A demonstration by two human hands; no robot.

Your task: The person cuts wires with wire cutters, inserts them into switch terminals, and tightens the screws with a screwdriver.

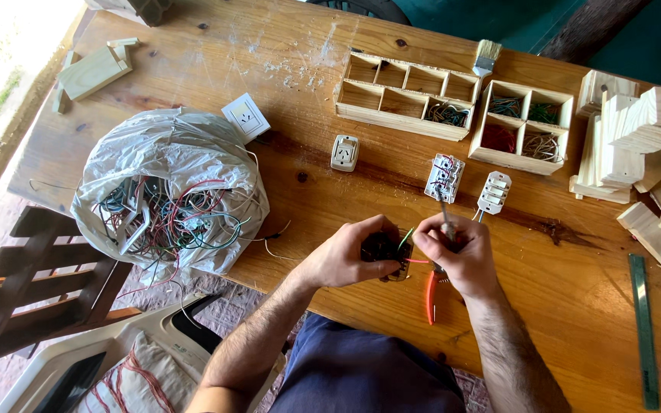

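A dark wired switch module [382, 248] is gripped in the left hand [343, 255]; a screwdriver [445, 216] is pinched by the right hand [457, 252], fingers closed. Orange-handled pliers [431, 294] lie beneath (partly hidden). Farther off, two stripped modules [444, 177] rest on the surface [575, 291]; sorted wires fill a divided box [525, 126]. A full bag [170, 191] is left unprocessed.

- Wooden desk [330, 164]: knotted plank surface.
- Left area: plastic bag [170, 191] of tangled wires; white socket plate [245, 117] just beside it.
- Centre: two compartment boxes [405, 95] [524, 126], paintbrush [486, 57], switch modules [444, 177].
- Right: stacked wood blocks [640, 141], green ruler [643, 329].
- Front edge: orange-handled pliers [431, 297].
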